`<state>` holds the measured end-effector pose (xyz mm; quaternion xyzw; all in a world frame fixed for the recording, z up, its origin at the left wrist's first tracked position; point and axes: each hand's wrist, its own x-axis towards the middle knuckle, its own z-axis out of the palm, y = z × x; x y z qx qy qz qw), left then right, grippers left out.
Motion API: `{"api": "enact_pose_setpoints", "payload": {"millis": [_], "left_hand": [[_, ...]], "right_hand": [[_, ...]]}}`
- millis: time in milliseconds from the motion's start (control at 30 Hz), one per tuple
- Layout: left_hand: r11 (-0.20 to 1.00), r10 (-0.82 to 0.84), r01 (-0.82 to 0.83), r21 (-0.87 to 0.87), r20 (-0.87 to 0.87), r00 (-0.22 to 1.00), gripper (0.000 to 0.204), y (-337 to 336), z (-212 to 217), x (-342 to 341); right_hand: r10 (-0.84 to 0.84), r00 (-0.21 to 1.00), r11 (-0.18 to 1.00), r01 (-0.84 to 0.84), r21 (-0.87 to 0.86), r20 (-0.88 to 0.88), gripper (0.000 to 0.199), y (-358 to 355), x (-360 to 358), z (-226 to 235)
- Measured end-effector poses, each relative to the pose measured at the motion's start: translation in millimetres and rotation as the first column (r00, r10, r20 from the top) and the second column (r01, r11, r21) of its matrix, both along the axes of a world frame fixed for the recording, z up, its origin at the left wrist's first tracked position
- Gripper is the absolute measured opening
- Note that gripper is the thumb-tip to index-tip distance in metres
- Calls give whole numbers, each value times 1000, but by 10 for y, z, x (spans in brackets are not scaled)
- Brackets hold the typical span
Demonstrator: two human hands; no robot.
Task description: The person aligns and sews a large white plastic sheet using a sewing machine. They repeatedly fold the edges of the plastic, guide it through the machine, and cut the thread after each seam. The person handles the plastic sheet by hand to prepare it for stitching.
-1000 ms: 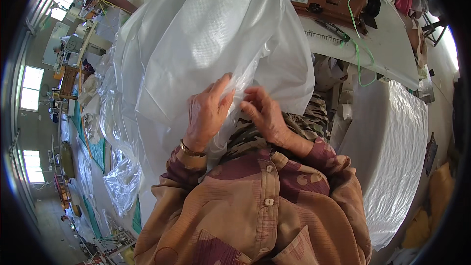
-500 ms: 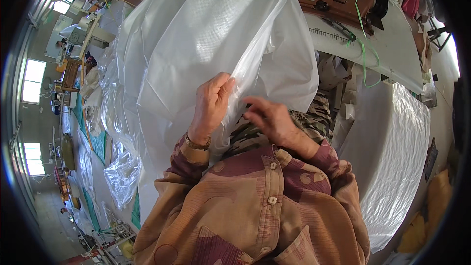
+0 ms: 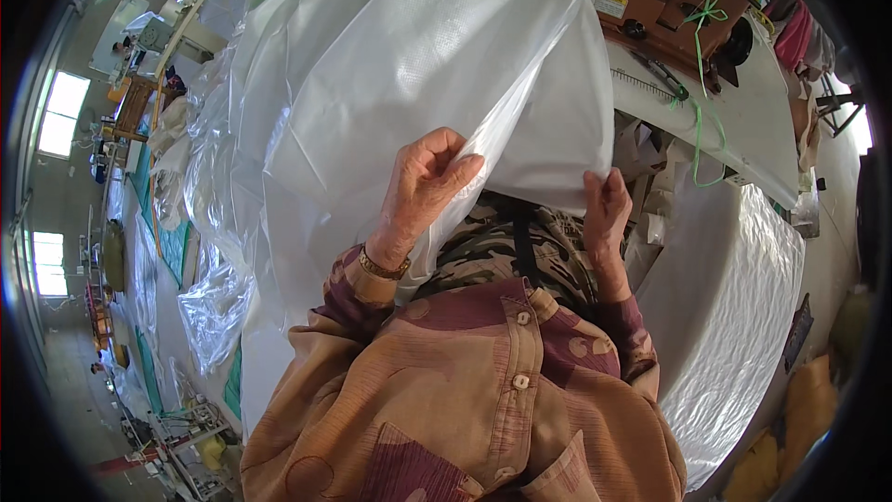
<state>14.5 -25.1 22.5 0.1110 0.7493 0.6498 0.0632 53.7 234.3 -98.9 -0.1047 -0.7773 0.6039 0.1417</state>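
A large white plastic sheet (image 3: 400, 65) hangs from the table toward my lap in loose folds. Between thumb and fingers, my left hand (image 3: 429, 184) grips a gathered fold that runs up toward the brown sewing machine (image 3: 664, 0). My right hand (image 3: 609, 216) is closed at the sheet's lower right edge, its fingertips pinching the border there. The sheet's upper end reaches the left side of the machine, where the exact contact is hard to make out.
The white table (image 3: 757, 139) carries a ruler scale, a dark-handled tool (image 3: 671, 84) and green string (image 3: 699, 121). A stack of white sheeting (image 3: 734, 316) stands at my right. Crumpled clear plastic (image 3: 209, 307) lies to the left, with more machines beyond.
My right hand has moved right from beside the left hand to the sheet's right edge and closed there. The left hand has shifted slightly right, still holding the fold.
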Motion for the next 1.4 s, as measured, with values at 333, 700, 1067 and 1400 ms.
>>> {"api": "enact_pose_setpoints", "payload": {"millis": [333, 700, 1067, 1400], "left_hand": [[960, -99, 47, -276, -176, 979, 14, 81, 149, 168], [890, -255, 6, -456, -487, 835, 6, 64, 197, 184], [924, 25, -124, -361, -266, 964, 8, -25, 165, 263], [732, -464, -127, -669, -626, 626, 10, -80, 1468, -7]], "right_hand": [[510, 808, 859, -461, 222, -297, 12, -711, 267, 848], [751, 658, 660, -748, 63, -58, 16, -870, 323, 1023], [760, 586, 644, -623, 445, -280, 22, -846, 152, 898], [453, 474, 846, -495, 198, -755, 32, -1980, -1433, 681]]}}
